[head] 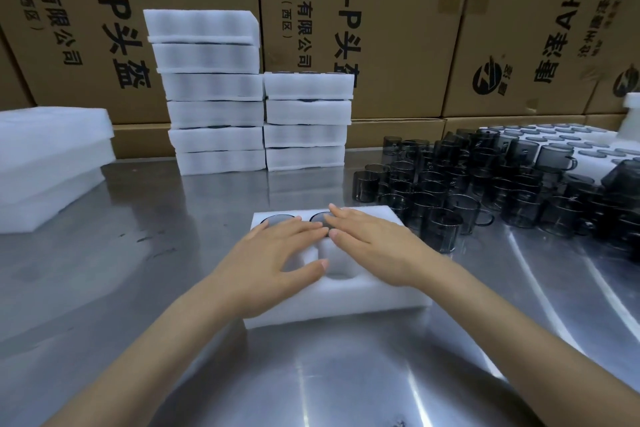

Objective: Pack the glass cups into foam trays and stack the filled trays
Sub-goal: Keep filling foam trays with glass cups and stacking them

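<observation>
- Steel table [104, 288]: reflective metal surface, carrying all the items noted below.
- Foam tray [346, 302]: white, lying flat on the table directly in front of the person, long side running left to right. Two dark glass cups [278, 220] sit in its far pockets, rims about level with the foam top. At least one near pocket shows bare foam between the hands.
- Left hand [277, 260]: laid palm-down on the left part of the tray, fingers straight and slightly spread, fingertips at the seated cups. It grips nothing.
- Right hand [374, 243]: laid palm-down on the right part of the tray, fingers extended towards the left, tips touching or just beside those of the left hand. It grips nothing.
- Loose cups [485, 191]: a dense cluster of smoky grey handled glass cups standing on the table to the right of the tray and beyond it.
- Large foam sheet [571, 140]: far right, behind the loose cups, with rows of round pockets holding dark glass.
- Empty foam slabs [52, 163]: piled at the left table edge, well apart from the tray.
- Filled tray stacks: a taller stack [211, 87] and, touching it on the right, a shorter stack [308, 121].
- Cardboard cartons [398, 28]: printed, forming a wall behind the table.
</observation>
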Motion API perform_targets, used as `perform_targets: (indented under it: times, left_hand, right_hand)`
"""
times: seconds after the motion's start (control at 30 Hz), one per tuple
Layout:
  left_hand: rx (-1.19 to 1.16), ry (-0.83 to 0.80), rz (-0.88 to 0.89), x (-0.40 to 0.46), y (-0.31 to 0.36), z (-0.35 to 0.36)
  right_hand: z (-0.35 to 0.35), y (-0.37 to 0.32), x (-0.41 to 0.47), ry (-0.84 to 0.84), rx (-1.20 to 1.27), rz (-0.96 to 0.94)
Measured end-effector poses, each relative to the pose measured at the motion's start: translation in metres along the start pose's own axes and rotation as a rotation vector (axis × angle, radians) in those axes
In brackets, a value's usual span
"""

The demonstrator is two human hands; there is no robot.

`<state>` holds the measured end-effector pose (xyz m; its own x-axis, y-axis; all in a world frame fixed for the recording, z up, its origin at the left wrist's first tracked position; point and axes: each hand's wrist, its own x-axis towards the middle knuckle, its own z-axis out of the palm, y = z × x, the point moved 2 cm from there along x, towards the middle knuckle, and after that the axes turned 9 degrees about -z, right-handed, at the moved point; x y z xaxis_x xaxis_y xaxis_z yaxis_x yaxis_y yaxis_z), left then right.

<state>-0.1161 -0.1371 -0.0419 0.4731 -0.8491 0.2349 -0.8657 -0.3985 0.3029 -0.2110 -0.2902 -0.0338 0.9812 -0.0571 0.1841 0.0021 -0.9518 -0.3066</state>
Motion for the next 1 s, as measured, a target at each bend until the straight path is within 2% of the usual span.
perform_targets:
  times: [0.13,0.2,0.27,0.33,0.4,0.5,0.63,0.83,1.0]
  left_hand:
    - [-0.074,0.019,-0.034,-0.001,-0.001,-0.002]
    - [-0.096,0.019,-0.049,-0.002,-0.001,-0.002]
    - [-0.095,0.013,-0.054,-0.003,0.000,-0.002]
    - [-0.089,0.011,-0.047,-0.003,0.001,-0.003]
    - [-0.089,0.003,-0.040,-0.002,0.002,-0.003]
    - [-0.090,-0.012,-0.037,-0.001,0.001,-0.002]
    - [-0.087,-0.005,-0.031,-0.001,0.001,-0.001]
    - [-0.087,-0.002,-0.036,-0.002,0.001,-0.001]
    - [-0.090,0.000,-0.035,-0.001,0.001,-0.002]
  right_hand:
    - [-0.019,0.020,-0.009,0.486,0.057,0.155]
    - [-0.030,0.039,-0.019,0.591,-0.094,0.321]
    - [-0.038,0.058,-0.028,0.528,-0.255,0.514]
    - [-0.040,0.071,-0.034,0.350,-0.331,0.691]
    - [-0.038,0.076,-0.036,0.197,-0.357,0.781]
    - [-0.038,0.074,-0.036,0.123,-0.327,0.793]
    - [-0.045,0.073,-0.039,0.169,-0.266,0.775]
    - [-0.056,0.066,-0.038,0.393,-0.185,0.724]
    - [-0.055,0.059,-0.031,0.610,0.186,0.495]
